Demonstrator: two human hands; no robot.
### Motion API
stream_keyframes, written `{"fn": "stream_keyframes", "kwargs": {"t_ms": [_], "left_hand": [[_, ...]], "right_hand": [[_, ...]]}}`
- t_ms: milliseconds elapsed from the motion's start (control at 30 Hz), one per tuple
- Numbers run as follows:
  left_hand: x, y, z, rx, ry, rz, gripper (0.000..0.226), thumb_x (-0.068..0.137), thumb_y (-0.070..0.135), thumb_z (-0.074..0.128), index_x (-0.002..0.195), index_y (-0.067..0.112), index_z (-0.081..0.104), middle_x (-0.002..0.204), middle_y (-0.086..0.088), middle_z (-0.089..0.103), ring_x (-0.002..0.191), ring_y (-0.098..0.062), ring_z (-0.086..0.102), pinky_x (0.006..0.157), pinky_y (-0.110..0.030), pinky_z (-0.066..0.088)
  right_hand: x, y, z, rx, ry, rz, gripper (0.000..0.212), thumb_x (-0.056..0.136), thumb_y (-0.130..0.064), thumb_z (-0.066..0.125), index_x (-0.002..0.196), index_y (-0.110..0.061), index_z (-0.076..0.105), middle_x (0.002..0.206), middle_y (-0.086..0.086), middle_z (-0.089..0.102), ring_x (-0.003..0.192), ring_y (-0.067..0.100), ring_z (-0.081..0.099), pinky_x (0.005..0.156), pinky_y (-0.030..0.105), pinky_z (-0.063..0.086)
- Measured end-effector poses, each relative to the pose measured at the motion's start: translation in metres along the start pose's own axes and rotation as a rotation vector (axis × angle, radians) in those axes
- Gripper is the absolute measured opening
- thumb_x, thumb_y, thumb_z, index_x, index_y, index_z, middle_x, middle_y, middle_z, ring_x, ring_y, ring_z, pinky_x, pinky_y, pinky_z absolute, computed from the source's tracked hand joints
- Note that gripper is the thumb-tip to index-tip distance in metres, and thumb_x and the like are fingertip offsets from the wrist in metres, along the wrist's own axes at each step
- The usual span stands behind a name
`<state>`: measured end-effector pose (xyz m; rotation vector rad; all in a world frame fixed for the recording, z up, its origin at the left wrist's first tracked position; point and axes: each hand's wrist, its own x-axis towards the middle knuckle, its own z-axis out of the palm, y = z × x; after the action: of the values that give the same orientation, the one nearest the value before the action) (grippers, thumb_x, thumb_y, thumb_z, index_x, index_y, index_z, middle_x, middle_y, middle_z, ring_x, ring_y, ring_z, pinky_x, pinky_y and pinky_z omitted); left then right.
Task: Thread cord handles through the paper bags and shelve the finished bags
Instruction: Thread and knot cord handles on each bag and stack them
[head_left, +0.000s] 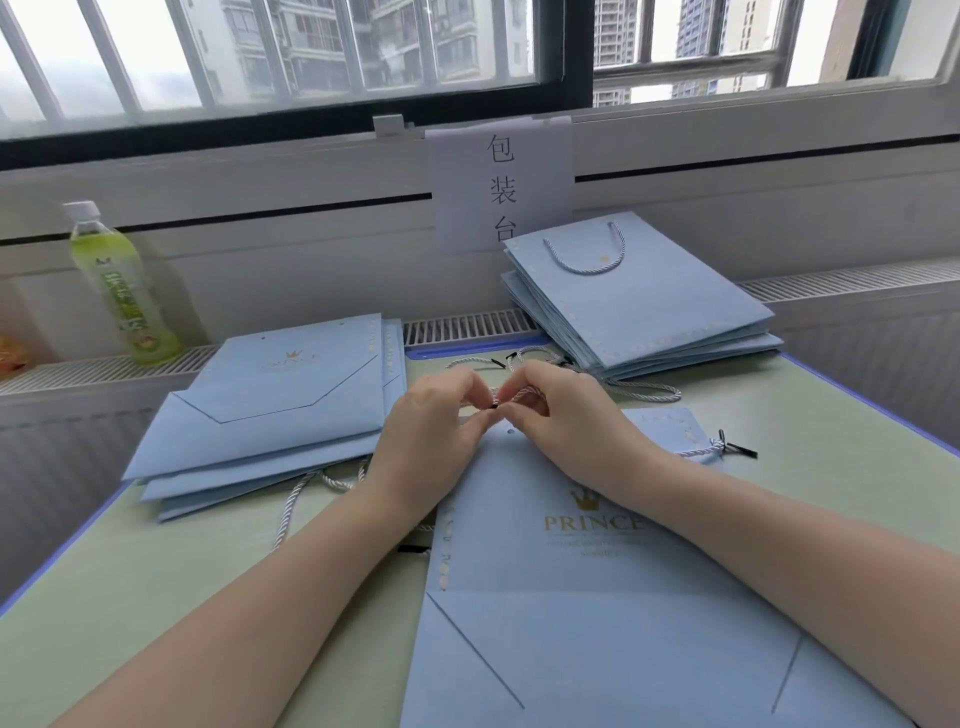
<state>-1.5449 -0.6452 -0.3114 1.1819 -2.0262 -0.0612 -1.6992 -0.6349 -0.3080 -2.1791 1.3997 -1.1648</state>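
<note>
A flat light-blue paper bag (597, 597) with a gold crown logo lies on the table in front of me, a punched hole showing near its top edge. Over that edge my left hand (436, 415) and my right hand (561, 410) meet and pinch a white twisted cord (519, 397) with a black tip. The cord's other knotted end (719, 447) lies at the bag's upper right corner. A stack of bags without handles (275, 410) lies to the left. A stack of bags with handles (644, 296) leans at the back right.
A green drink bottle (122, 286) stands on the radiator ledge at the far left. Loose cords (488, 361) lie on the green table mat (182, 571) behind my hands and under the left stack. A paper sign (501, 187) hangs below the window.
</note>
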Motion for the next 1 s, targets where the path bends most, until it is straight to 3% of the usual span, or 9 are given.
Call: {"fn": "stream_keyframes", "kwargs": {"t_ms": [167, 267, 367, 467, 567, 700, 800, 933, 1000], "left_hand": [[0.000, -0.005, 0.006, 0.044, -0.111, -0.047, 0.014, 0.090, 0.025, 0.059, 0.098, 0.016, 0.066, 0.098, 0.002, 0.066, 0.098, -0.017, 0.056, 0.087, -0.040, 0.045], [0.000, -0.008, 0.007, 0.079, -0.159, -0.085, 0.017, 0.093, 0.027, 0.054, 0.099, 0.018, 0.067, 0.098, -0.002, 0.063, 0.100, -0.018, 0.051, 0.088, -0.037, 0.042], [0.002, -0.009, 0.006, 0.029, -0.140, -0.084, 0.012, 0.093, 0.019, 0.054, 0.092, 0.015, 0.066, 0.091, -0.003, 0.061, 0.091, -0.016, 0.051, 0.082, -0.027, 0.041], [0.003, -0.003, 0.004, -0.080, -0.121, -0.111, 0.013, 0.093, 0.010, 0.052, 0.082, 0.013, 0.059, 0.079, 0.000, 0.057, 0.075, -0.012, 0.048, 0.066, -0.010, 0.035], [0.004, 0.003, 0.004, -0.198, -0.101, -0.178, 0.020, 0.094, 0.010, 0.049, 0.076, 0.009, 0.054, 0.067, 0.003, 0.048, 0.064, -0.010, 0.042, 0.056, -0.015, 0.031], [0.002, 0.005, 0.001, -0.315, -0.047, -0.252, 0.033, 0.098, 0.017, 0.045, 0.070, 0.000, 0.050, 0.059, 0.002, 0.036, 0.054, -0.009, 0.030, 0.052, -0.021, 0.025], [0.000, 0.005, 0.000, -0.325, -0.040, -0.256, 0.039, 0.099, 0.020, 0.043, 0.072, -0.004, 0.057, 0.060, -0.003, 0.042, 0.057, -0.012, 0.036, 0.056, -0.026, 0.028], [-0.001, 0.005, -0.001, -0.423, -0.048, -0.303, 0.040, 0.093, 0.027, 0.052, 0.065, -0.002, 0.055, 0.063, -0.010, 0.048, 0.062, -0.015, 0.040, 0.061, -0.030, 0.031], [0.000, 0.006, -0.003, -0.485, -0.051, -0.331, 0.041, 0.084, 0.033, 0.053, 0.063, -0.002, 0.055, 0.064, -0.013, 0.050, 0.062, -0.017, 0.040, 0.061, -0.029, 0.031]], "right_hand": [[0.001, 0.001, -0.002, -0.038, -0.001, 0.040, 0.006, 0.095, -0.017, 0.051, 0.093, -0.013, 0.053, 0.081, -0.004, 0.059, 0.072, 0.009, 0.051, 0.061, 0.016, 0.035], [0.000, 0.002, -0.002, -0.007, -0.008, 0.047, 0.006, 0.095, -0.009, 0.044, 0.094, -0.012, 0.050, 0.080, 0.000, 0.063, 0.067, 0.007, 0.053, 0.064, 0.025, 0.041], [0.001, 0.003, 0.000, -0.051, -0.001, 0.000, 0.018, 0.093, -0.005, 0.045, 0.094, -0.014, 0.060, 0.075, -0.005, 0.061, 0.063, 0.001, 0.052, 0.063, 0.020, 0.043], [0.000, 0.001, 0.002, -0.051, 0.022, -0.058, 0.019, 0.091, -0.004, 0.051, 0.093, -0.015, 0.066, 0.072, -0.006, 0.061, 0.065, 0.001, 0.053, 0.064, 0.020, 0.042], [-0.002, -0.003, 0.002, 0.022, 0.057, -0.077, 0.018, 0.090, -0.003, 0.052, 0.090, -0.016, 0.065, 0.072, -0.003, 0.062, 0.066, 0.005, 0.056, 0.067, 0.023, 0.045], [-0.005, -0.009, 0.001, 0.094, 0.054, -0.105, 0.017, 0.091, -0.002, 0.053, 0.088, -0.015, 0.064, 0.068, -0.008, 0.059, 0.062, 0.001, 0.054, 0.064, 0.018, 0.043], [-0.006, -0.013, 0.003, 0.097, 0.000, -0.134, 0.013, 0.090, -0.002, 0.057, 0.088, -0.012, 0.066, 0.068, -0.018, 0.055, 0.063, -0.005, 0.053, 0.063, 0.010, 0.038], [-0.007, -0.016, 0.005, 0.065, -0.017, -0.178, 0.008, 0.088, -0.004, 0.060, 0.085, -0.006, 0.067, 0.073, -0.013, 0.057, 0.068, 0.003, 0.052, 0.066, 0.012, 0.038], [-0.007, -0.018, 0.004, 0.054, -0.012, -0.193, 0.009, 0.088, -0.002, 0.060, 0.082, -0.006, 0.067, 0.072, -0.019, 0.053, 0.069, -0.006, 0.051, 0.064, 0.007, 0.035]]}}
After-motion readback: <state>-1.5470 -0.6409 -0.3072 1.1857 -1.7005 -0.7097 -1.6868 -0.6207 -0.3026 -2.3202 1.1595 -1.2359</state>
